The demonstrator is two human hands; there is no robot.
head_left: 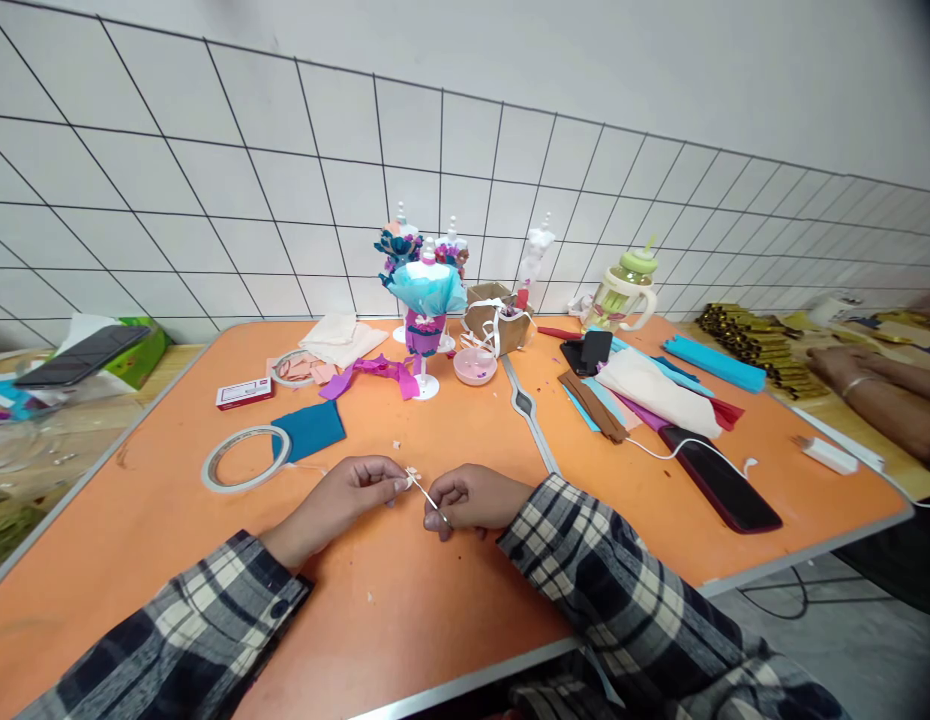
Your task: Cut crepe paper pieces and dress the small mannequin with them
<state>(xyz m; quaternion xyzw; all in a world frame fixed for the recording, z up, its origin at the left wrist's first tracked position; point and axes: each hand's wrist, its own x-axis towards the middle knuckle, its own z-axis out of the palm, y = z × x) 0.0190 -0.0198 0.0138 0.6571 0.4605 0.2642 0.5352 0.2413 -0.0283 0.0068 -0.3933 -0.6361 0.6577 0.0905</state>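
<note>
My left hand [360,490] pinches a small cream-white flower [412,478], seemingly of paper, between thumb and fingertips above the orange table [360,610]. Just to its right, my right hand [472,500] is closed on a thin, pale, stick-like tool [433,502] with a shiny end near the fingers. The tool's far tip touches or nearly touches the flower; its exact kind is too small to make out. Beyond the hands stands a mini dress form [424,320] in turquoise and purple crepe paper. A tiny white scrap [397,444] lies nearby.
Left are a tape roll [208,474], blue paper [322,430] and a small box [244,393]. A pink bowl [475,367] and cardboard box [499,318] stand behind. Right lie a phone [724,485], paper strips and a bottle [622,290]. Another person's arm [877,390] rests far right.
</note>
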